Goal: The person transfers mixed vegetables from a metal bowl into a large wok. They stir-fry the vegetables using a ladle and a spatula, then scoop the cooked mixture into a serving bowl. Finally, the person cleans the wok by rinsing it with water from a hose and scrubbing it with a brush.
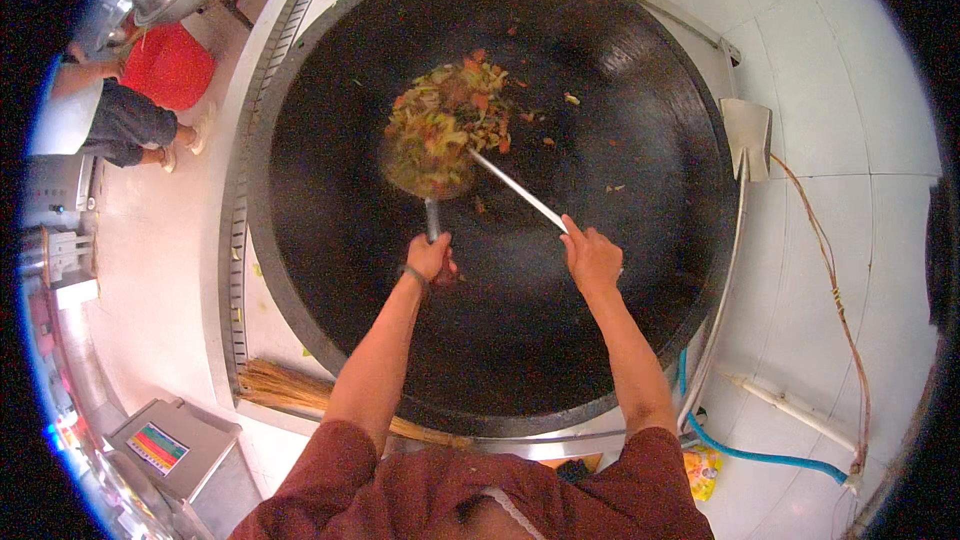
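A very large black wok [525, 360] fills the middle of the view. Chopped mixed vegetables [450, 105] with orange and green pieces lie heaped left of its centre, and a few scraps are scattered around them. My left hand [433, 258] grips the short handle of a utensil [433, 219], whose head is blurred and covered by food. My right hand [592, 253] holds a long metal utensil handle [521, 189]; its far end is hidden in the vegetables.
A straw brush [289, 388] lies at the near left rim. At the right, a long-handled spatula [746, 139] leans by the tiled wall, above a blue hose [765, 456]. Beyond the slotted drain [238, 292], a person [127, 120] is beside a red container [169, 67]. A lidded bin [172, 442] stands lower left.
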A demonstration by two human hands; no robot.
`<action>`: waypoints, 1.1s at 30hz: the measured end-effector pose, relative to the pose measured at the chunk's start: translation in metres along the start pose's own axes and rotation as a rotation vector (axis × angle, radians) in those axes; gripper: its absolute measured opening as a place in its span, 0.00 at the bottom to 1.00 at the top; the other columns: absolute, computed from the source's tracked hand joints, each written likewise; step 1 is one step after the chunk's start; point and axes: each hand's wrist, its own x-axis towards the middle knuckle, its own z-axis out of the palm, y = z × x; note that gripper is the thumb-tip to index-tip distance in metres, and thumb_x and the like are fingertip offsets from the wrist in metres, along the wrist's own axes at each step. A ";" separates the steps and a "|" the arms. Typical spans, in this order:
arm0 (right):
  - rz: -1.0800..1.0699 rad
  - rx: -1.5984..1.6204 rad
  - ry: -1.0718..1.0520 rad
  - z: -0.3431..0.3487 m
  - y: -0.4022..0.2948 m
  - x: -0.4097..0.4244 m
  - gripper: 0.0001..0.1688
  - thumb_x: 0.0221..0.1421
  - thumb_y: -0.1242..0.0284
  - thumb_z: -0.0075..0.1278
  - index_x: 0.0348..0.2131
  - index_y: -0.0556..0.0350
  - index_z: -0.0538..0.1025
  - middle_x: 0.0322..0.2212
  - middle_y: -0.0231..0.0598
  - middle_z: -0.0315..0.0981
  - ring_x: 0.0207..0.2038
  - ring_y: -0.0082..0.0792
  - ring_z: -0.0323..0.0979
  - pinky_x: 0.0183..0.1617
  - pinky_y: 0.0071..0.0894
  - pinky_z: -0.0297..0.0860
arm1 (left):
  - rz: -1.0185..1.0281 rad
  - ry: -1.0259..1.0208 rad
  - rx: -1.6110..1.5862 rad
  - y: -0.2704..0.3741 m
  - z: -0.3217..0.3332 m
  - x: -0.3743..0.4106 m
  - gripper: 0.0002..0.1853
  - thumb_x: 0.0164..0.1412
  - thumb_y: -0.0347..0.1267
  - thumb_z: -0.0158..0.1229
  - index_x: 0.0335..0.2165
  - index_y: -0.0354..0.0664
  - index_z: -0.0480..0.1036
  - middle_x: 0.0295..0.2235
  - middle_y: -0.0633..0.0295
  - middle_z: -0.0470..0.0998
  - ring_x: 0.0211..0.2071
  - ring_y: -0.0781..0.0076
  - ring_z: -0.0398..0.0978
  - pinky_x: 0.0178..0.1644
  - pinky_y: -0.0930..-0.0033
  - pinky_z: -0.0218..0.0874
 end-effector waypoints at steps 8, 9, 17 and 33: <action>0.287 -0.025 -0.311 -0.067 0.063 -0.031 0.18 0.52 0.56 0.46 0.40 0.40 0.76 0.22 0.45 0.75 0.26 0.44 0.74 0.29 0.41 0.69 | 0.035 -0.031 -0.125 -0.004 -0.006 -0.014 0.15 0.57 0.37 0.51 0.22 0.37 0.64 0.15 0.62 0.69 0.11 0.71 0.69 0.14 0.69 0.60; 0.277 0.019 -0.371 -0.057 0.083 -0.036 0.18 0.52 0.56 0.47 0.39 0.42 0.77 0.22 0.44 0.75 0.27 0.44 0.74 0.30 0.41 0.69 | 0.041 -0.019 -0.167 -0.007 -0.007 -0.025 0.15 0.57 0.38 0.51 0.21 0.38 0.64 0.14 0.63 0.69 0.11 0.72 0.68 0.13 0.70 0.60; 0.394 0.519 -0.400 0.084 -0.005 0.043 0.21 0.49 0.51 0.48 0.40 0.37 0.76 0.33 0.39 0.75 0.37 0.46 0.72 0.42 0.42 0.67 | -0.001 0.068 -0.060 -0.019 -0.024 -0.073 0.12 0.57 0.36 0.51 0.25 0.38 0.63 0.17 0.61 0.70 0.12 0.70 0.69 0.13 0.69 0.60; 0.250 -0.014 -0.038 -0.048 -0.003 -0.038 0.19 0.53 0.59 0.46 0.45 0.31 0.71 0.22 0.39 0.71 0.24 0.45 0.71 0.26 0.42 0.67 | 0.080 -0.054 -0.096 0.011 -0.017 -0.008 0.14 0.56 0.36 0.54 0.23 0.37 0.62 0.16 0.62 0.68 0.13 0.72 0.69 0.16 0.70 0.61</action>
